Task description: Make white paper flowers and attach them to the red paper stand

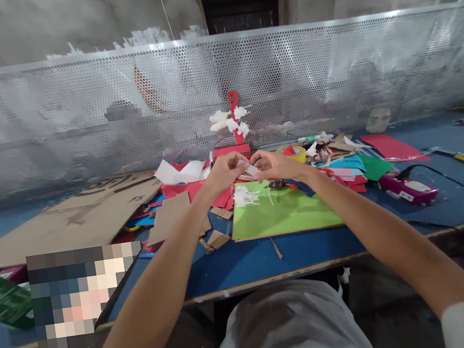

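Both arms reach out over a blue table (248, 264). My left hand (225, 170) and my right hand (273, 165) meet above a green sheet (283, 213), and their fingertips pinch a small white paper piece (251, 168) between them. White paper scraps (246, 196) lie on the green sheet just below. Behind the hands stands a red stand (235, 121) with white paper flowers (228, 121) fixed to it.
Coloured paper and card scraps (344, 172) are heaped behind the hands. A large cardboard sheet (66, 223) lies at the left. A pink glue gun (409, 188) with a black cable rests at the right. A perforated metal screen (330, 74) backs the table.
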The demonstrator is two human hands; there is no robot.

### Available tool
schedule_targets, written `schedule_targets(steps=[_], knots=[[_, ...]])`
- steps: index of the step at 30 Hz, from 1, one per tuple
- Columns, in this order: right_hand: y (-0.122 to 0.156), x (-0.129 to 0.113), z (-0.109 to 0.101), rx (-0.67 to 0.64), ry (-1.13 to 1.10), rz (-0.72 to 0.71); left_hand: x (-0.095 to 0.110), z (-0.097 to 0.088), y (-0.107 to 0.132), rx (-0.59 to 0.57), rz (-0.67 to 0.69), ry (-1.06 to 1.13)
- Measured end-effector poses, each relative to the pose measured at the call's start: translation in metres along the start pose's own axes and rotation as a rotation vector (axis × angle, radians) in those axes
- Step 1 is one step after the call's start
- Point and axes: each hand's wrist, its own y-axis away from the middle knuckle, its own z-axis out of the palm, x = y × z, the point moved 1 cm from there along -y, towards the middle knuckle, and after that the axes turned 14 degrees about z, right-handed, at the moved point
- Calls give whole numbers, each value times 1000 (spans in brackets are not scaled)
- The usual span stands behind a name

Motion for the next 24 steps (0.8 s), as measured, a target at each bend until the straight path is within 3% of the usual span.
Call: schedule_targets(steps=[7,13,18,24], knots=[[-12,13,-4,164,111,-20,-5,-5,0,40,-82,-83],[-10,13,-15,284,162,15,-12,-11,1,22,-32,-199],[-11,13,-12,270,215,-5,-10,-6,2,-82,23,-211],[-13,17,-6,192,218,-34,0,0,4,-210,-40,-249]])
